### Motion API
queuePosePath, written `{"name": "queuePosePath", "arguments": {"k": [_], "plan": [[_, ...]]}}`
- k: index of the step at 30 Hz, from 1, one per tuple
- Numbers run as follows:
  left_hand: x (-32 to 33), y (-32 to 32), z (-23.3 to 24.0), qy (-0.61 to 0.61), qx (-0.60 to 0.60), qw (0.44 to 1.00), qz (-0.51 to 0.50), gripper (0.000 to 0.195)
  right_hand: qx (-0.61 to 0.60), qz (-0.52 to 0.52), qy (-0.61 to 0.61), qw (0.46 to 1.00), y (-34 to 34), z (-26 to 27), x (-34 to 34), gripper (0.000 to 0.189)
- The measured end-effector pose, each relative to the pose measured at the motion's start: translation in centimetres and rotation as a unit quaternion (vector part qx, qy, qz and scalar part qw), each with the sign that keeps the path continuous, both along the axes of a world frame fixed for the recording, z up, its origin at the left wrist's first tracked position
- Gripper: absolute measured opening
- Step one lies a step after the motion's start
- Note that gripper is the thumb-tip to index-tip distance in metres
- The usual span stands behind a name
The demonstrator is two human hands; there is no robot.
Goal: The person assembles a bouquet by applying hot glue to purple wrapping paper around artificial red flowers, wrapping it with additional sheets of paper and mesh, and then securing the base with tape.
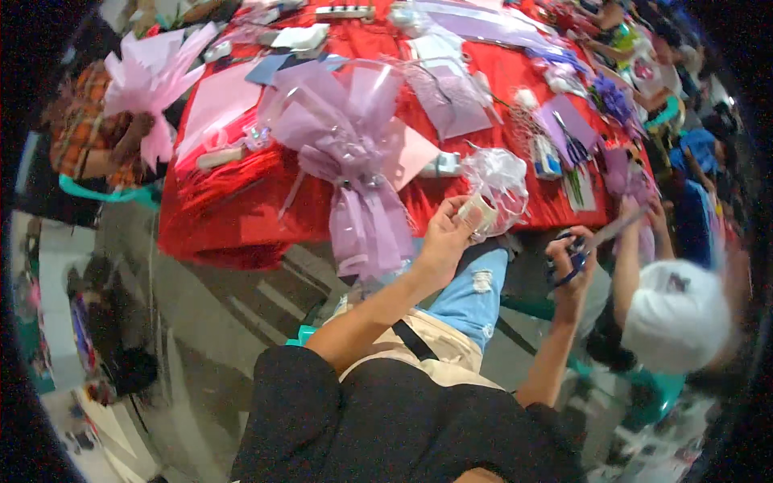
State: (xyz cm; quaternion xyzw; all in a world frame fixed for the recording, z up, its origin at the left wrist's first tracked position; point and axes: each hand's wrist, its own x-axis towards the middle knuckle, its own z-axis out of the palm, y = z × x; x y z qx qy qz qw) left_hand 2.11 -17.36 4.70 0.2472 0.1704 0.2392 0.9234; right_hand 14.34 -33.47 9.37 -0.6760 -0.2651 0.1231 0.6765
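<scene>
My left hand (449, 235) grips a roll of pale tape (478, 216) at the table's front edge, beside a crumpled clear plastic bag (504, 181). To the right, over the gap between the table and my lap, my right hand (574, 259) holds scissors (567, 275) with dark blue handles, the blurred blades pointing up and right. A bouquet wrapped in purple paper (350, 139) lies to the left of the tape, its gathered tail hanging over the table edge. Behind the tape is a small white item (445, 165) on a pink sheet (407, 151).
Red cloth (211, 217) covers the table. A second pair of scissors (570, 139) lies on a purple sheet at the right, near a small box (545, 158). A person in a white cap (679, 317) sits close on my right; another holds a pink bouquet (154, 90) at the left.
</scene>
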Motion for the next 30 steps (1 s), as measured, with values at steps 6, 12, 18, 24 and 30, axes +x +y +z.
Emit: {"name": "queuePosePath", "arguments": {"k": [6, 12, 18, 24, 30], "plan": [[-0.4, -3.0, 1.3, -0.005, 0.049, 0.998, -0.040, 0.036, 0.135, -0.071, 0.040, 0.987, -1.8, 0.1, -7.0, 0.040], [-1.3, -5.0, 1.1, 0.023, 0.116, 0.991, -0.061, 0.029, 0.106, -0.092, -0.044, 0.989, -1.1, -0.8, -8.4, 0.039], [-1.4, -6.1, -2.7, 0.119, 0.231, 0.960, -0.101, 0.024, 0.025, -0.036, 0.043, 0.998, -1.8, -3.9, -7.9, 0.036], [-1.5, -8.4, -7.9, 0.238, 0.265, 0.919, -0.171, 0.022, -0.011, -0.087, 0.172, 0.981, -3.8, -9.8, -8.1, 0.035], [-1.2, -8.9, -12.4, 0.293, 0.290, 0.878, -0.243, 0.031, -0.119, -0.096, 0.253, 0.955, -5.3, -13.7, -8.4, 0.038]]}}
